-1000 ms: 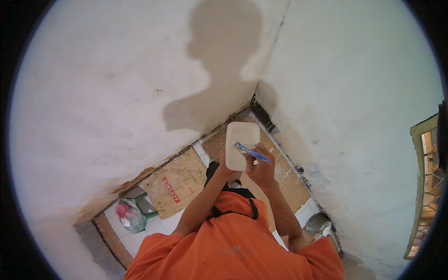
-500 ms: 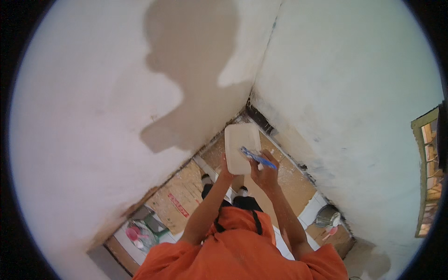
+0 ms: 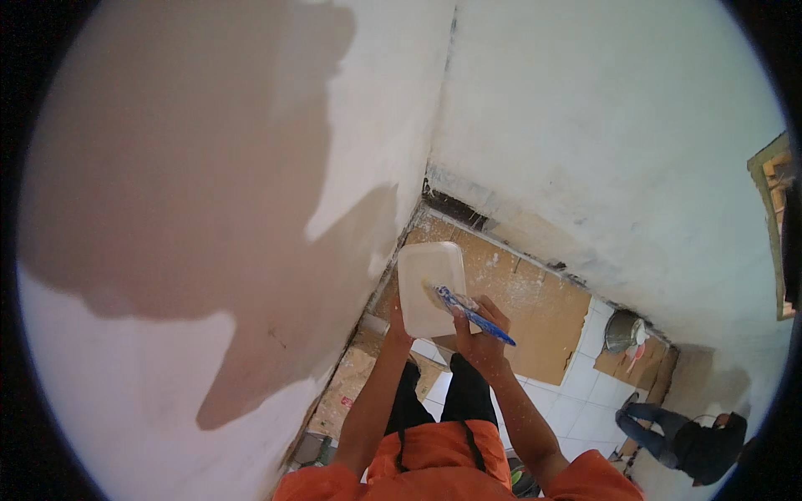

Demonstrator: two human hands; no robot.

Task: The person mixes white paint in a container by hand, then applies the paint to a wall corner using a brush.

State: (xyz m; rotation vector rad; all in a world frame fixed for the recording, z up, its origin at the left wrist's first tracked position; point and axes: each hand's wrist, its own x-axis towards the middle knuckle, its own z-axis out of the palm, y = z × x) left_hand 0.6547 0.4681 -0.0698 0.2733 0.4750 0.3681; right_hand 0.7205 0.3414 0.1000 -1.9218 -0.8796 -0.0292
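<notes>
My left hand (image 3: 398,324) grips a shallow white rectangular tray (image 3: 430,265) by its near left edge; the fingers underneath are hidden. In my right hand (image 3: 482,346) is a paintbrush (image 3: 499,331) with a blue handle, smeared with white near the bristles. The bristle end is over the tray's inside, where a small yellowish patch shows; whether it touches the bottom I cannot tell. Both hands are in front of my body, above the floor near the wall corner.
Pale walls meet at a corner, with dark, flaking patches low down. Brown cardboard (image 3: 543,334) speckled with white covers part of the white tiles (image 3: 572,409). A grey bucket (image 3: 620,331) stands by the right wall. Another person (image 3: 702,447) is at the lower right.
My view has turned to the right, bringing another person into sight. The tray and brush now appear lower in the picture, still held. My shadow on the left wall has grown larger.
</notes>
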